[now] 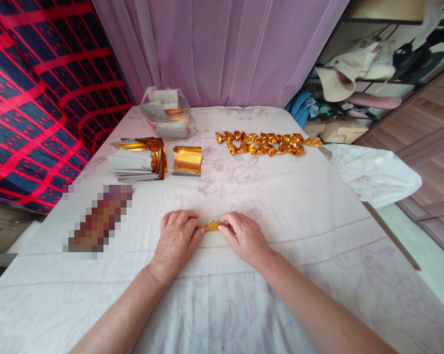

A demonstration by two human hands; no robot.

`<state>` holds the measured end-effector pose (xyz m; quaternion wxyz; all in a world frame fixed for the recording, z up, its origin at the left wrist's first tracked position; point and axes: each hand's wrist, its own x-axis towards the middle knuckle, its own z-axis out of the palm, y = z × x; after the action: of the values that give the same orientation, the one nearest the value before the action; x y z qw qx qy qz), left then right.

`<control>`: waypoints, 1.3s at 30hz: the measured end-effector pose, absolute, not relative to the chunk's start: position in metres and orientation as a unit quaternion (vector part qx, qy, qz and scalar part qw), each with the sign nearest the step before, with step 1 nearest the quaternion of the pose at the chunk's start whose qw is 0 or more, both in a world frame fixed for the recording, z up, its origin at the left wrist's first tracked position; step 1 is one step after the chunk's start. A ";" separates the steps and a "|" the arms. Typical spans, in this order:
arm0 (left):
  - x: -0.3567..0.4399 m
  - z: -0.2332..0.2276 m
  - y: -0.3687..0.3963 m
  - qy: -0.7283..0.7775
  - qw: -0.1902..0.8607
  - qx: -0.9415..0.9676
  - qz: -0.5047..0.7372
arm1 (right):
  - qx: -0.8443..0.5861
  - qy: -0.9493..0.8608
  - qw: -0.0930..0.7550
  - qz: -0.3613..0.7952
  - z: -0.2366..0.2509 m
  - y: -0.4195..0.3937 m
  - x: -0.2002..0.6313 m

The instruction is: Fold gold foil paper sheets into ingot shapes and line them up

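Between my two hands, low over the cloth, is a small folded piece of gold foil paper [212, 226]. My left hand [178, 233] pinches its left end between thumb and fingers. At the right end, the thumb and fingertips of my right hand [244, 235] close on it. Farther off, a small stack of gold foil sheets [187, 160] lies on the table, with a larger, fanned stack of grey-backed gold sheets [137, 162] to its left. Folded gold foil pieces [266, 143] form rows at the back right.
A clear plastic bag [168, 115] of more sheets stands at the back left. A blurred-out object [100, 219] lies at left on the floral tablecloth [299, 211]. Right of the table are a white bag [380, 172] and shelves with a cap [342, 73].
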<state>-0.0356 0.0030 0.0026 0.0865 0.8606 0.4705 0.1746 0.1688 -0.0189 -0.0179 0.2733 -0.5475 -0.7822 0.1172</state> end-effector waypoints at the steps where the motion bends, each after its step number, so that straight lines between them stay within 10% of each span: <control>1: -0.036 0.002 0.003 0.472 0.089 0.859 0.177 | -0.550 -0.780 0.275 0.116 -0.018 -0.019 0.168; 39: -0.032 -0.005 0.000 0.506 0.067 0.835 0.205 | -0.583 -0.762 0.256 0.121 -0.018 -0.017 0.164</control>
<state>-0.0318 0.0000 -0.0049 0.0670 0.8352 0.5060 0.2048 0.1637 -0.0174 -0.0184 0.2564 -0.5826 -0.7618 0.1206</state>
